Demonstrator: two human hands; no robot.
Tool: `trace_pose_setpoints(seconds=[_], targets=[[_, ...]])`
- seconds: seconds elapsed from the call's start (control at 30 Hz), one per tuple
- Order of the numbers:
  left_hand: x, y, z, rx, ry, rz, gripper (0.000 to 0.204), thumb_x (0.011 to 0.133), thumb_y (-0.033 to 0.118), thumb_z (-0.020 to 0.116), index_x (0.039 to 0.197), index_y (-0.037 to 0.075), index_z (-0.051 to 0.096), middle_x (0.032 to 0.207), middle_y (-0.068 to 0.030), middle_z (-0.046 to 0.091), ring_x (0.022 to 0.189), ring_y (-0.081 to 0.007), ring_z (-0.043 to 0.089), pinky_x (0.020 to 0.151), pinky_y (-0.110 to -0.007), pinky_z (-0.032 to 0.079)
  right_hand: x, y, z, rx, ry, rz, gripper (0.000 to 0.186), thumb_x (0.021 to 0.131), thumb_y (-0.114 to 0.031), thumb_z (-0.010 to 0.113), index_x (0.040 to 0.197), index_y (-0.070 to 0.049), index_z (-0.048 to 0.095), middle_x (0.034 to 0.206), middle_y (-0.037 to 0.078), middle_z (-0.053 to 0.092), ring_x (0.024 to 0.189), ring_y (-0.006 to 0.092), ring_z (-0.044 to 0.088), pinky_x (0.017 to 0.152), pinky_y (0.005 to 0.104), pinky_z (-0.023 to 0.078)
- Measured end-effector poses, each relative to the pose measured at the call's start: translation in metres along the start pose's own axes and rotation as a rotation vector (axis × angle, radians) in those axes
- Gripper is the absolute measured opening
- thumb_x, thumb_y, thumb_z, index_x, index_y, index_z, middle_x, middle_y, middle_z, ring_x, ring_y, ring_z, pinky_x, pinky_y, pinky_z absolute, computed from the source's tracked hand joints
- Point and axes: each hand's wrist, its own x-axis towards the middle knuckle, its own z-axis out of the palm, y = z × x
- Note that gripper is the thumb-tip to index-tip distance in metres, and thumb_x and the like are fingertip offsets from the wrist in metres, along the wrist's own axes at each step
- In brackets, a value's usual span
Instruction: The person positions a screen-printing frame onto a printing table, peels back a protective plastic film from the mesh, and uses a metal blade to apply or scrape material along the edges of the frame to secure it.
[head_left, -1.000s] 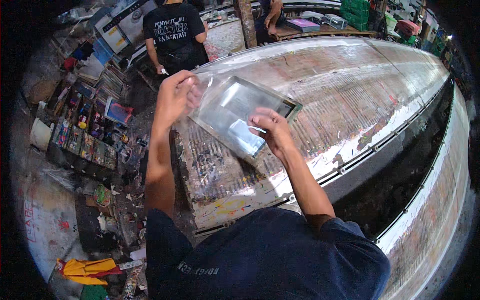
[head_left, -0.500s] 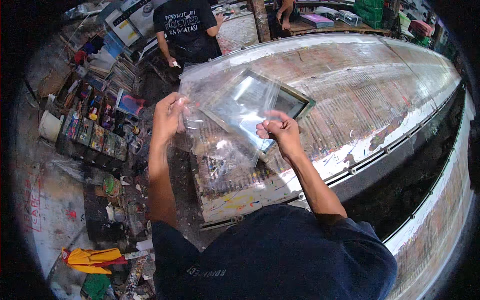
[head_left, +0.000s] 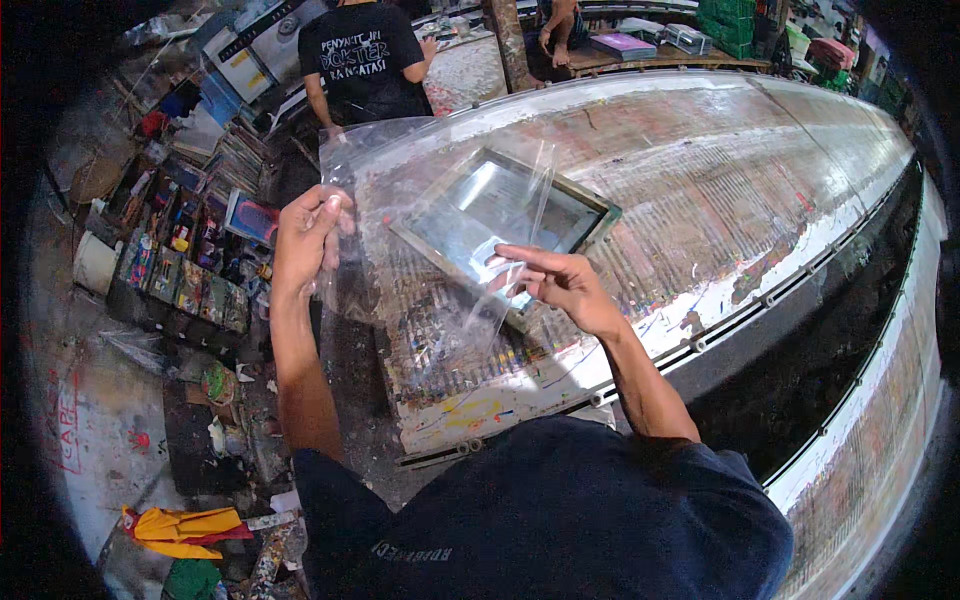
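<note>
A clear plastic sheet (head_left: pixel 345 150) is raised over the near left part of the worktable. My left hand (head_left: pixel 312 232) pinches its left side between thumb and fingers. At the sheet's right edge is my right hand (head_left: pixel 565 285), index finger stretched out and the others loosely bent and apart. The fingertips show at or through the plastic, and I cannot make out a firm grip. Beneath the sheet a rectangular framed screen (head_left: pixel 580 222), with a pale bluish middle and dark greenish rim, lies slanted on the table.
The long worktable (head_left: pixel 700 180) has a ribbed, paint-stained top and a rail along its edge. A second long table (head_left: pixel 870 470) runs at right. Paint containers fill a rack (head_left: pixel 185 280) at left. A person in a black shirt (head_left: pixel 360 60) stands beyond; another sits farther back.
My left hand has shifted left and slightly down with the plastic. My right index finger has straightened out, and the sheet spreads wider. The person beyond has lowered an arm.
</note>
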Motion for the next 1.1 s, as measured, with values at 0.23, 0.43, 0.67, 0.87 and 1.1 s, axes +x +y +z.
trace_pose_setpoints(seconds=[0.23, 0.43, 0.67, 0.87, 1.1], targets=[[-0.012, 0.026, 0.003, 0.055, 0.057, 0.04, 0.024, 0.11, 0.023, 0.058, 0.106, 0.002, 0.069, 0.077, -0.0034, 0.067, 0.042, -0.0051, 0.047, 0.039, -0.021, 0.034, 0.006, -0.028, 0.01, -0.068, -0.227, 0.103, 0.096, 0.079, 0.014, 0.049, 0.169, -0.016, 0.031, 0.159, 0.01, 0.054, 0.13, 0.0243, 0.065, 0.1, 0.0352, 0.05], [-0.033, 0.067, -0.013, 0.046, 0.047, -0.012, 0.023, 0.109, 0.019, 0.057, 0.109, -0.001, 0.067, 0.076, -0.0057, 0.067, 0.036, -0.0063, 0.046, 0.031, -0.021, 0.031, 0.007, -0.044, 0.02, -0.131, -0.38, 0.012, 0.102, 0.08, 0.014, 0.055, 0.171, -0.015, 0.019, 0.173, 0.011, 0.033, 0.142, 0.0275, 0.055, 0.103, 0.0395, 0.053], [-0.045, 0.08, -0.024, 0.028, 0.089, 0.15, 0.024, 0.107, 0.018, 0.063, 0.112, -0.005, 0.068, 0.077, -0.0079, 0.067, 0.04, -0.0048, 0.045, 0.035, -0.021, 0.029, 0.003, -0.04, 0.02, -0.137, -0.51, -0.108, 0.104, 0.084, 0.014, 0.056, 0.172, -0.021, 0.014, 0.177, 0.014, 0.017, 0.152, 0.035, 0.043, 0.101, 0.0426, 0.052], [-0.045, 0.086, -0.023, 0.064, 0.117, 0.057, 0.018, 0.108, 0.012, 0.059, 0.111, -0.004, 0.067, 0.074, -0.0075, 0.066, 0.037, -0.0055, 0.042, 0.033, -0.022, 0.027, 0.0, -0.039, 0.019, -0.236, -0.469, -0.075, 0.092, 0.089, 0.011, 0.059, 0.169, -0.017, 0.025, 0.176, 0.014, 0.02, 0.155, 0.0355, 0.038, 0.12, 0.044, 0.04], [-0.029, 0.076, -0.006, 0.05, 0.024, -0.013, 0.027, 0.108, 0.025, 0.063, 0.108, -0.001, 0.07, 0.073, -0.0061, 0.067, 0.038, -0.0037, 0.041, 0.034, -0.021, 0.028, -0.006, -0.037, 0.009, -0.176, -0.39, 0.0, 0.076, 0.097, 0.004, 0.061, 0.165, -0.013, 0.034, 0.17, 0.017, 0.036, 0.154, 0.0332, 0.04, 0.123, 0.043, 0.036]])
